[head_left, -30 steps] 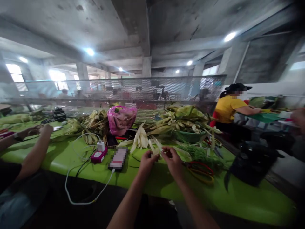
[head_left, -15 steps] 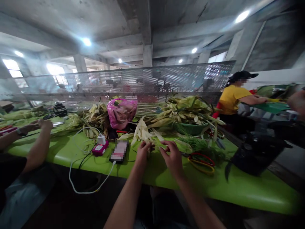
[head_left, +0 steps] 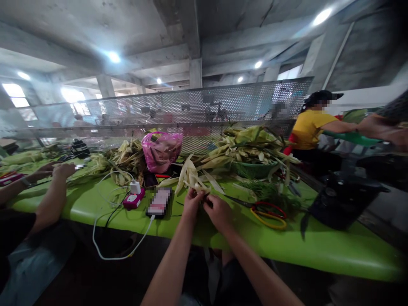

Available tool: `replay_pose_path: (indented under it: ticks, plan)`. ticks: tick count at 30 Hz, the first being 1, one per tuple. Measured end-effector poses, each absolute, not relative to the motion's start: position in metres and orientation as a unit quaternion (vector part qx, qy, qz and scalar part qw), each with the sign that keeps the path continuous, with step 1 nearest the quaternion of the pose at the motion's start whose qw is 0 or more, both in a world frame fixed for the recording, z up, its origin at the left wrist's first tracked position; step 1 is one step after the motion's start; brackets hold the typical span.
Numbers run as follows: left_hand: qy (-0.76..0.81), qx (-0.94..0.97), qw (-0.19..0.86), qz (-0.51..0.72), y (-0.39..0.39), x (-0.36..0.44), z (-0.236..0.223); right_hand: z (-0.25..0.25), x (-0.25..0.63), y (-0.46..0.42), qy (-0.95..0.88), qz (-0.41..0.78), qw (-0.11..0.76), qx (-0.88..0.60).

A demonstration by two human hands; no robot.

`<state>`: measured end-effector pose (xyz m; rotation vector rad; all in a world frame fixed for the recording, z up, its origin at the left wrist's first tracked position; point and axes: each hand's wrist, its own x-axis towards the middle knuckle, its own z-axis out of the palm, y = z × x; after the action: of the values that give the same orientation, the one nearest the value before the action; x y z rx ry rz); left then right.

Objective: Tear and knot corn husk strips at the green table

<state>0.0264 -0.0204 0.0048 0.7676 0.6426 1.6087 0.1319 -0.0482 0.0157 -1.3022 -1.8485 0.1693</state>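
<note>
My left hand [head_left: 192, 202] and my right hand [head_left: 218, 211] are close together over the green table [head_left: 197, 229], both pinched on a bundle of pale leaf strips [head_left: 193, 176] that fans up and away from my fingers. The two hands almost touch at the base of the bundle. A phone [head_left: 159, 202] on a white cable lies just left of my left hand.
A pink power bank [head_left: 134, 198], a pink plastic bag [head_left: 161, 151], a green bowl [head_left: 255, 170] heaped with leaves, red and yellow scissors [head_left: 269, 212] and a black bag [head_left: 342, 199] are on the table. A neighbour's arms [head_left: 47, 187] rest at left. A person in yellow [head_left: 310, 127] sits at right.
My right hand has moved left to meet my left hand at the base of the leaf bundle; earlier the hands were apart, holding a strip between them.
</note>
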Motion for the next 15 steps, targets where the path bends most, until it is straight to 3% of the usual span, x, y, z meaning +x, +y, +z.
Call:
replay_pose_path:
  ticks: [15]
  plan:
    - [0.319,0.322,0.524,0.721,-0.017,0.025,-0.002,0.011,0.145,-0.056,-0.767,0.196,0.339,-0.508]
